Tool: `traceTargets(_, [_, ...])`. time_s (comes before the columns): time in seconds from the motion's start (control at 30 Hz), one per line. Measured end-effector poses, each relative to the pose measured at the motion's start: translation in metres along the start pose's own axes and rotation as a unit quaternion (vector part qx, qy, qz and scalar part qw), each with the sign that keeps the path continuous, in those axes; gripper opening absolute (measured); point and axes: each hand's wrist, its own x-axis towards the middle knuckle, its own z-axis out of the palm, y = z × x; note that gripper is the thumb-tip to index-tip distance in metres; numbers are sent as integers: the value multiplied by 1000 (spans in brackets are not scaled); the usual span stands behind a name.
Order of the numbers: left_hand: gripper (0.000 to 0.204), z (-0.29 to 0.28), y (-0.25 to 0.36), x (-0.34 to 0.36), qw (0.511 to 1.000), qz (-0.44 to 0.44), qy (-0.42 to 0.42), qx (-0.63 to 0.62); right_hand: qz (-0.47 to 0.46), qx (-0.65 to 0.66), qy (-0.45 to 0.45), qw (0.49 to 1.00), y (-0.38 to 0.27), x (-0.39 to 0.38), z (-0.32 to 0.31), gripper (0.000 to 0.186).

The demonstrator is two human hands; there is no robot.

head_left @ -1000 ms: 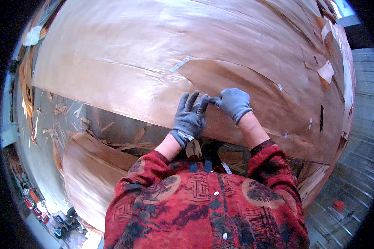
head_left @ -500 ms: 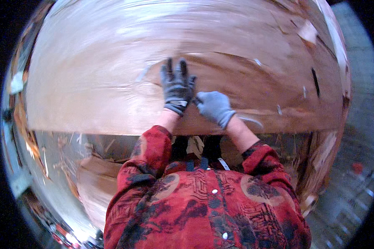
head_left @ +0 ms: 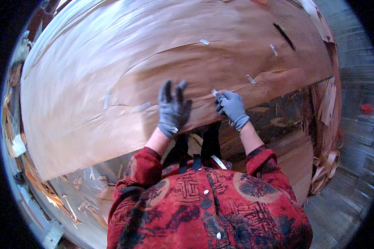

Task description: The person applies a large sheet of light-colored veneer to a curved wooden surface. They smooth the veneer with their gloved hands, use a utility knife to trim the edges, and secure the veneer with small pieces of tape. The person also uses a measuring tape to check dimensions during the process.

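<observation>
Wood fills nearly the whole view: a big thin sheet of brown veneer (head_left: 112, 83) lies spread across the work surface, its near edge curving from lower left up toward the right, with long splits running through its grain. Several small pale strips of tape (head_left: 143, 106) sit across those splits, well apart from one another, and a dark slit (head_left: 284, 36) shows near the far right corner. Below the sheet's near edge, a lower level holds loose veneer scraps and splinters (head_left: 83, 195), with more torn strips (head_left: 326, 108) hanging in a stack at the right. No bin or box is visible; the scraps lie loose. A grey slatted floor (head_left: 353, 166) shows at the far right, with a small red object (head_left: 366, 108) on it.

The person's red patterned jacket (head_left: 207, 207) fills the bottom middle. The left hand (head_left: 173, 108), in a grey glove, lies flat on the veneer near its front edge, fingers spread and apart, gripping nothing. The right hand (head_left: 230, 107), also gloved, is just beside it at the edge of the sheet, its fingertips (head_left: 218, 98) pinched together on a short piece of tape (head_left: 214, 92) that lies against the veneer at a split.
</observation>
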Motion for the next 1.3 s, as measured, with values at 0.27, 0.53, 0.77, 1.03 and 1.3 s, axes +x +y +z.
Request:
traceTargets(0.27, [60,33,53,0,975,65,-208,30,-55,-368,83,925,-7,8,-9,43])
traceTargets(0.53, [58,38,62,4,969,53,-230,72,-111,-368,51,922,34,-4,-19,38])
traceTargets(0.77, [52,53,49,-5,975,120,-159,100,30,-323,-260,909,-23,16,-91,21])
traceTargets(1.03, [49,57,53,-3,973,135,-159,101,-179,507,-169,826,8,-19,-188,25])
traceTargets(1.3, [56,37,64,5,954,137,-235,122,-332,645,-168,668,23,-53,-267,23])
